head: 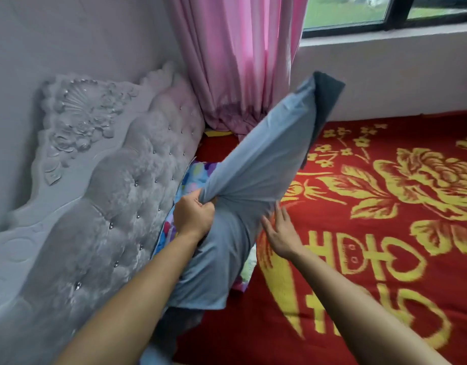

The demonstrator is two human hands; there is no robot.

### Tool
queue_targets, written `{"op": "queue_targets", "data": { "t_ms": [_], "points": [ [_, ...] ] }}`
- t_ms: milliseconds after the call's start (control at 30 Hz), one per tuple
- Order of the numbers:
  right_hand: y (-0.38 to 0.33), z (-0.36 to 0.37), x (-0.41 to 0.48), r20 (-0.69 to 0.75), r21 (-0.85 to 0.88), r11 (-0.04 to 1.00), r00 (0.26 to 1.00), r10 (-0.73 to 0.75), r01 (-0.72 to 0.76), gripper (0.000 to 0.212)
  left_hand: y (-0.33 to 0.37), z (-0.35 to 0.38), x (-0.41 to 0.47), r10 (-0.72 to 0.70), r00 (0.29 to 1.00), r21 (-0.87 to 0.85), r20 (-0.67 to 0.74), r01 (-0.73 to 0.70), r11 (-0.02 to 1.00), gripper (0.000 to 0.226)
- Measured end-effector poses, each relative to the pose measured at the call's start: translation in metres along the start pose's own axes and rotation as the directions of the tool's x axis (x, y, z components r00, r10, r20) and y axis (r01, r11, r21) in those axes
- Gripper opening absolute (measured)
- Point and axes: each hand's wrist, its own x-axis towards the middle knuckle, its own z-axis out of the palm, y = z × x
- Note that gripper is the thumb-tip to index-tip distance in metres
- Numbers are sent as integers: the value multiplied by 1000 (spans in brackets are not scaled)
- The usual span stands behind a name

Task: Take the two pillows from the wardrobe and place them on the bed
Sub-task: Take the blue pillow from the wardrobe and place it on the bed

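Two pillows: one grey-blue pillow, one patterned pillow; two hands.

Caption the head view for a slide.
Left hand grips blue pillow over red blanket; open right hand steadies it.

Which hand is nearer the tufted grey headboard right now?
Left. The left hand grips the blue pillow just beside the headboard; the right hand is open on the pillow's far side.

The blue pillow is smooth matt cloth; the bed wears a fuzzy red-and-yellow blanket; the headboard looks tufted velvet with shiny studs; the curtain is thin pink fabric.
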Motion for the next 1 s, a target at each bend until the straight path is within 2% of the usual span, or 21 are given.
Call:
{"op": "queue_targets", "data": {
  "t_ms": [33, 100, 167, 200, 267, 333, 400, 467, 533, 600, 667, 733, 767, 833, 867, 900, 933, 1000],
  "points": [
    [-2, 13, 7, 35, 26, 999, 999, 23, -24, 76, -4, 2, 14, -44, 999, -76, 9, 45, 996, 29],
    [-10, 36, 21, 23, 114, 991, 998, 64, -66, 75, -9, 7, 42, -142, 989, -303, 50, 151, 941, 23],
    [-23, 51, 35, -108, 224, 971, 988, 111, -85, 73, -18, 10, 69, -226, 967, -504, 119, 255, 826, 12],
    [-29, 58, 44, -193, 245, 966, 972, 135, -85, 72, -26, 12, 85, -245, 954, -570, 174, 300, 765, 14],
    [-38, 71, 66, -332, 212, 973, 930, 156, -88, 73, -54, 20, 116, -261, 921, -621, 290, 389, 680, 19],
    [-39, 95, 91, -407, 176, 980, 899, 160, -95, 75, -93, 33, 147, -260, 887, -595, 380, 450, 665, 28],
    [-29, 130, 118, -347, 115, 987, 927, 142, -108, 73, -140, 52, 175, -265, 851, -510, 453, 491, 706, 42],
    [-7, 170, 139, -95, -19, 984, 980, 173, -175, 72, -191, 73, 193, -322, 780, -343, 537, 551, 761, 68],
    [22, 210, 146, 181, -239, 950, 952, 246, -200, 74, -245, 92, 195, -424, 678, -140, 601, 612, 778, 87],
    [37, 241, 148, 274, -426, 905, 950, 148, -18, 74, -294, 110, 184, -476, 651, 20, 591, 578, 816, 91],
    [32, 261, 153, 226, -436, 885, 972, -68, 163, 67, -333, 122, 171, -499, 693, 183, 520, 481, 858, 93],
    [27, 270, 163, 13, -290, 936, 979, -203, 198, 52, -359, 131, 164, -523, 736, 225, 429, 474, 851, 102],
    [30, 271, 170, -121, -249, 949, 966, -228, 193, 47, -367, 136, 165, -562, 729, 167, 391, 544, 822, 112],
    [46, 266, 179, -343, -247, 968, 930, -136, 51, 48, -378, 147, 169, -676, 654, -59, 340, 732, 679, 130],
    [56, 262, 182, -421, -232, 969, 907, -18, -89, 57, -381, 154, 169, -714, 622, -151, 321, 778, 610, 135],
    [67, 259, 186, -473, -183, 953, 871, 130, -241, 70, -384, 161, 168, -734, 615, -172, 288, 787, 592, 136],
    [77, 256, 188, -487, -103, 923, 828, 278, -371, 85, -386, 167, 165, -735, 631, -140, 248, 774, 617, 131],
    [89, 253, 191, -394, 79, 853, 770, 503, -516, 116, -391, 176, 160, -704, 693, -16, 154, 714, 700, 116]
  ]
}}
